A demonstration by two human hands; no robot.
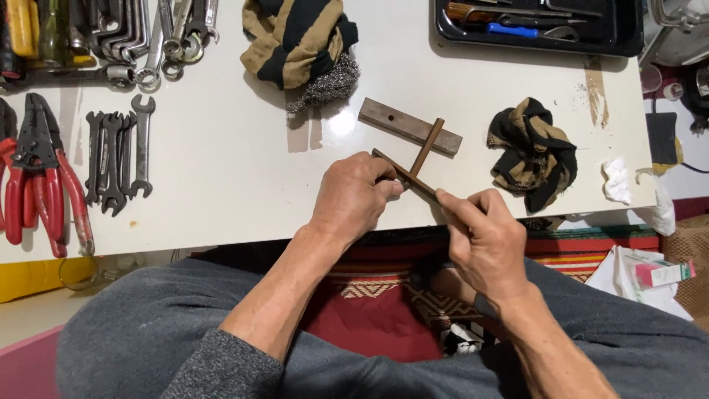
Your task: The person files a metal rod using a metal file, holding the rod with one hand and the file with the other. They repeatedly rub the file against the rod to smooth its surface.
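as two hands [354, 196] [484, 236] grip, perhaps one rod [408, 176].

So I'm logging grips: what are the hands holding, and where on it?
Both hands hold one thin dark metal bar: the left hand pinches its far end, the right hand its near end.

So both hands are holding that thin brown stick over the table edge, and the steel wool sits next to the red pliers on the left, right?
Not quite. Both hands, left hand and right hand, do hold the thin brown stick at the table edge, but the steel wool lies against the striped cloth near the top, not beside the red pliers. The head view shows it.
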